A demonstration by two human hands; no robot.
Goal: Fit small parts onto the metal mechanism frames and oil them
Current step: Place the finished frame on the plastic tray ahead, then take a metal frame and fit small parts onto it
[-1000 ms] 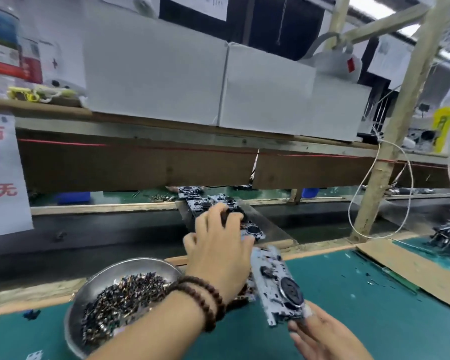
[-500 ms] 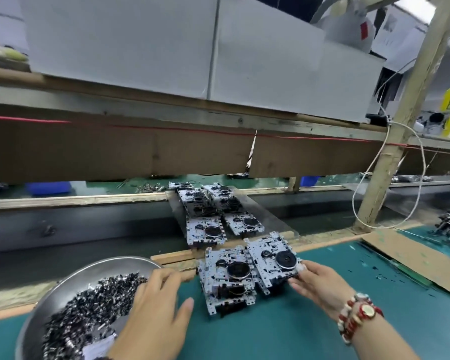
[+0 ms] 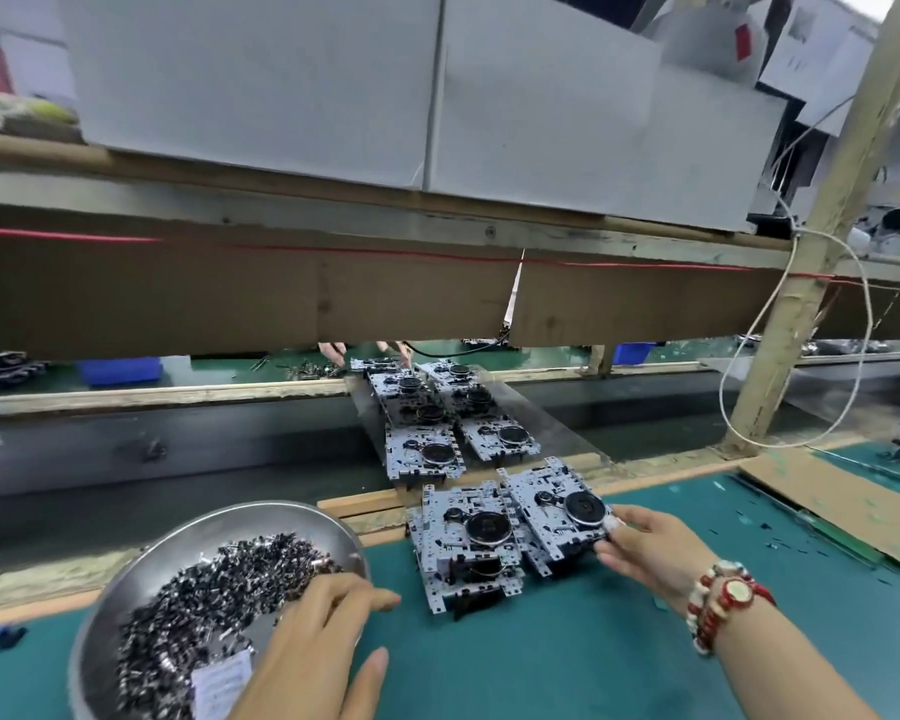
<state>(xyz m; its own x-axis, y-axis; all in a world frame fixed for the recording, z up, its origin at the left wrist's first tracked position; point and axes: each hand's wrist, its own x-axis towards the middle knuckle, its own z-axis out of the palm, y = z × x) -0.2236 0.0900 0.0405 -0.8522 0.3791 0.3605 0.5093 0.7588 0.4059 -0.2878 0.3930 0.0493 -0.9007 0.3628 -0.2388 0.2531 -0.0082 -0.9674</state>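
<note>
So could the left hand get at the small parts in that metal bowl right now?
Probably yes. The left hand is already over the metal bowl, fingers down among the small parts, and nothing lies in the way.

No legible text anywhere, not even on the bowl's paper slip (image 3: 223,683).

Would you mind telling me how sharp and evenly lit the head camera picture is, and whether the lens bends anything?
Head view: the wide lens bows the shelf beam and tilts the wooden post; the two near mechanism frames are fairly sharp; the left hand at the bowl is soft; the right hand is clearer; light is even, with mild glare on the bowl's rim.
</note>
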